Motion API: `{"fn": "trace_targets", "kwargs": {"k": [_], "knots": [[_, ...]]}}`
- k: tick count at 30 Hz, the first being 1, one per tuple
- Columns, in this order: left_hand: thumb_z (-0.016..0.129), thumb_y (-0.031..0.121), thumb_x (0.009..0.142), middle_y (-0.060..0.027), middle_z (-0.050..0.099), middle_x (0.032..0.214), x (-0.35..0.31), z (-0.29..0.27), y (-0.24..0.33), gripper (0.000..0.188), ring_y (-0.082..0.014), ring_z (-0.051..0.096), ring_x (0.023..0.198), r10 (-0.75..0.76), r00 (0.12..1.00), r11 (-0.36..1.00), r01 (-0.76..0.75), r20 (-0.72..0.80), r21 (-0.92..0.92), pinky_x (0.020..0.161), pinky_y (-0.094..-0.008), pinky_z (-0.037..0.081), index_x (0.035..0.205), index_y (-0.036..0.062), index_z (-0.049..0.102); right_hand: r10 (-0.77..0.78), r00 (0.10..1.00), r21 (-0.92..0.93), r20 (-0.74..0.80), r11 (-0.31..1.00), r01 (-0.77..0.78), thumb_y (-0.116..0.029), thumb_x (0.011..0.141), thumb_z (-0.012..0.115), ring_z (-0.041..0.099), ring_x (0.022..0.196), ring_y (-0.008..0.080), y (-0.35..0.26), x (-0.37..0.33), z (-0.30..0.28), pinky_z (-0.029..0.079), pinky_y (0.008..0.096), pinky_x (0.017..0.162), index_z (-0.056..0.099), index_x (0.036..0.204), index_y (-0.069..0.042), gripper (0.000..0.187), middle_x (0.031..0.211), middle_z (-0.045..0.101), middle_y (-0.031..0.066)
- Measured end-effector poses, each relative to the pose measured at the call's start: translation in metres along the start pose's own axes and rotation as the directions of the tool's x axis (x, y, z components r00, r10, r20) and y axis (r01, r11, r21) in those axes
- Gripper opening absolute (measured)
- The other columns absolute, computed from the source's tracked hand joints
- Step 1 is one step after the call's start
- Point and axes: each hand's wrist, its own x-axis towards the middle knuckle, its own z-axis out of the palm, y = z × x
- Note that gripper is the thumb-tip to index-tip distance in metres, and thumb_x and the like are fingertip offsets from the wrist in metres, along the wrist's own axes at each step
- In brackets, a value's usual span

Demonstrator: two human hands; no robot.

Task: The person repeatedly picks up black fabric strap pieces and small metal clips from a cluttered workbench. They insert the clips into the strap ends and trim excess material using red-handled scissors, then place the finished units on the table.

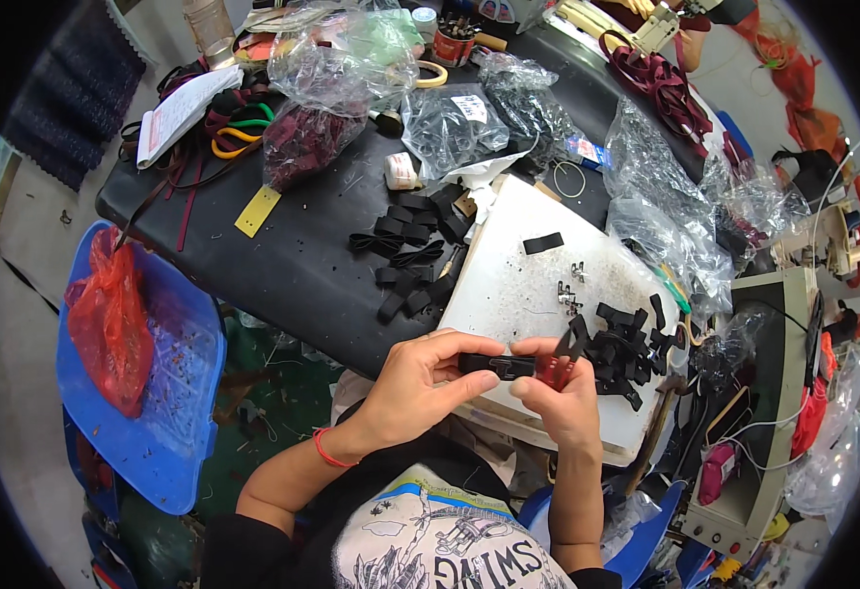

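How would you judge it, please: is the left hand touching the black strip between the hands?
Touching: the head view shows the left hand pinching the black strip, thumb over the strip's near edge.

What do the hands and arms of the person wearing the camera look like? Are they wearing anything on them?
The left hand and right hand are bare, with no gloves. A thin red cord-like bracelet circles the left wrist; no band shows on the right one. Plain black fabric sleeves end around the elbows, leaving the forearms uncovered.
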Motion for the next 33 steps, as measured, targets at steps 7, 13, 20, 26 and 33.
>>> {"fn": "trace_targets", "kwargs": {"k": [7,13,20,26,33], "knots": [[0.065,0.002,0.085,-0.0085,0.058,0.107,-0.001,-0.004,-0.005,0.027,-0.0107,0.058,0.097,-0.024,0.998,1.000,0.024,0.054,0.009,0.084,-0.0234,0.049,0.110,-0.0037,0.055,0.093,0.996,0.126,-0.001,0.988,-0.092,-0.011,0.079,0.073,0.044,0.055,0.0012,0.006,-0.004,0.009,0.031,0.0170,0.047,0.060,0.108,-0.002,0.033,0.074,0.057,-0.0035],[0.063,0.008,0.088,-0.0074,0.059,0.104,0.002,-0.006,-0.015,0.026,-0.0109,0.059,0.092,-0.061,0.985,0.980,0.090,0.163,-0.178,0.080,-0.0236,0.050,0.110,-0.0038,0.056,0.166,0.982,0.403,0.090,0.896,-0.188,-0.007,0.083,0.065,0.040,0.051,0.0026,0.012,-0.010,0.015,0.028,0.0190,0.043,0.054,0.108,-0.002,0.028,0.066,0.050,-0.0039],[0.050,0.018,0.097,-0.0098,0.061,0.105,0.004,-0.017,-0.003,0.030,-0.0151,0.065,0.087,-0.244,0.956,0.903,0.286,0.165,-0.320,0.080,-0.0243,0.053,0.114,-0.0060,0.056,0.178,0.982,0.411,0.063,0.892,-0.188,-0.007,0.085,0.064,0.041,0.051,0.0049,0.011,-0.003,0.012,0.028,0.0203,0.043,0.052,0.105,-0.004,0.024,0.065,0.048,-0.0023],[0.052,0.016,0.096,-0.0110,0.062,0.106,0.001,-0.017,-0.006,0.029,-0.0155,0.065,0.088,-0.212,0.970,0.919,0.239,0.119,-0.312,0.080,-0.0245,0.054,0.114,-0.0061,0.057,0.140,0.989,0.396,0.056,0.906,-0.151,-0.008,0.086,0.064,0.040,0.052,0.0050,0.013,-0.003,0.014,0.029,0.0203,0.043,0.051,0.105,-0.004,0.023,0.066,0.048,-0.0015],[0.052,0.016,0.096,-0.0106,0.064,0.101,-0.005,-0.010,-0.012,0.029,-0.0153,0.066,0.087,0.023,0.998,0.995,-0.029,0.063,0.098,0.077,-0.0241,0.055,0.115,-0.0064,0.056,0.133,0.989,0.406,0.071,0.901,-0.150,-0.004,0.084,0.063,0.040,0.054,0.0053,0.013,-0.005,0.012,0.032,0.0195,0.046,0.050,0.104,-0.004,0.024,0.083,0.057,0.0054]]}}
